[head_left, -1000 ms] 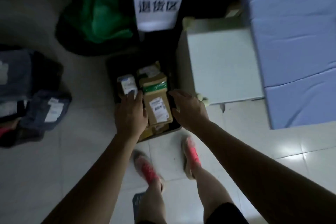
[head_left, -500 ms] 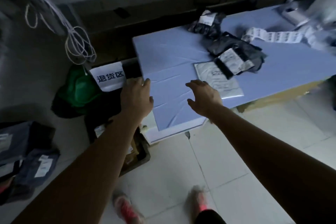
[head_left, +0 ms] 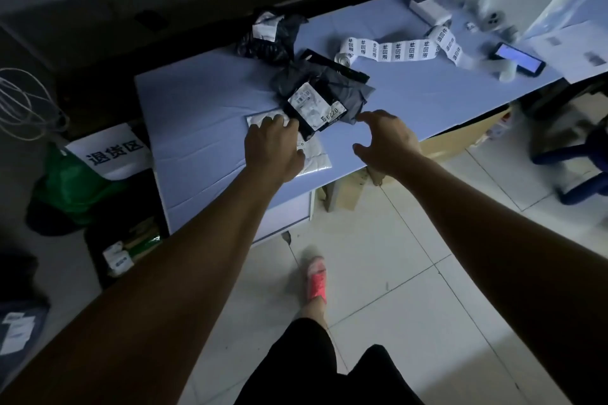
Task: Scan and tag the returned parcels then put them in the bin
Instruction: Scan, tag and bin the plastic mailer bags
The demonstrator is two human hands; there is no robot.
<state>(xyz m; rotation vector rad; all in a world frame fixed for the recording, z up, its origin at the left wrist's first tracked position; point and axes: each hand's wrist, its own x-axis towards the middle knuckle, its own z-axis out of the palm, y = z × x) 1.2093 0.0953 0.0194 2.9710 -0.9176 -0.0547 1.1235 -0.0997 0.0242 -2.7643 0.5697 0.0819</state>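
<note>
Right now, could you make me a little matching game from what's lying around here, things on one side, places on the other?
Things:
1. phone
2. white envelope
3. bin
4. label strip

Places:
A. under the left hand
B. on the floor beside the table
C. far right of the table
D. unrolled across the table's back

Pairs: 1-C, 2-A, 3-B, 4-D

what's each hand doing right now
left hand: open, flat on the white mailer, not gripping
right hand: open, empty, by the dark parcel

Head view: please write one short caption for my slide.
Left hand rests on a white mailer; right hand reaches toward a dark parcel.
</note>
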